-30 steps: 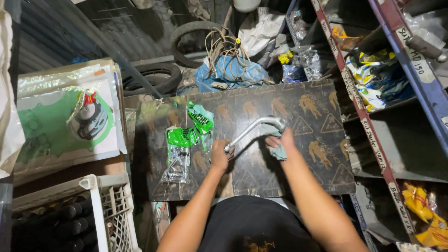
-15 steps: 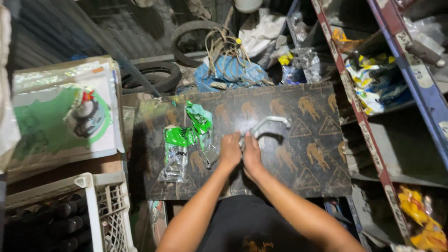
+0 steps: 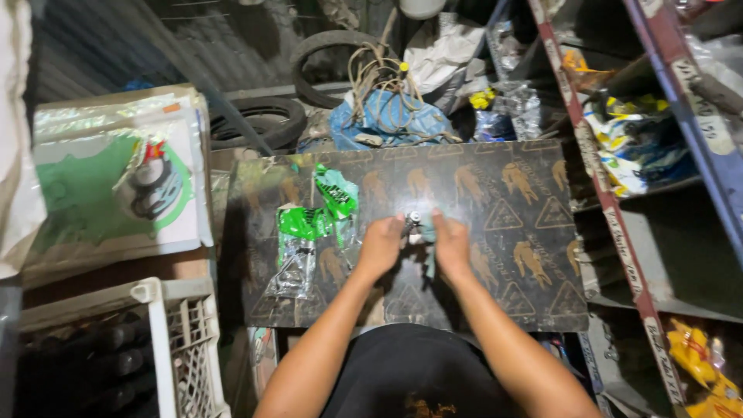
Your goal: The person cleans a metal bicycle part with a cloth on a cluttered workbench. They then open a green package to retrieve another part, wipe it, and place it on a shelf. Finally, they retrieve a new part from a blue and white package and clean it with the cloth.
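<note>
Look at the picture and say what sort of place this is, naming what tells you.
Probably a small repair workshop or storeroom: old tyres lie on the floor, metal shelves hold packaged goods, and a board serves as a workbench.

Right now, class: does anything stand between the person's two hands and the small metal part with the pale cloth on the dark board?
Nothing visible does. The left hand and right hand both already touch the small metal part and pale cloth between them on the dark board. The green plastic packets lie apart, to the left.

dark board (image 3: 495, 232) with tan figures, green-and-clear packets (image 3: 313, 224), white crate (image 3: 182, 340)
</note>
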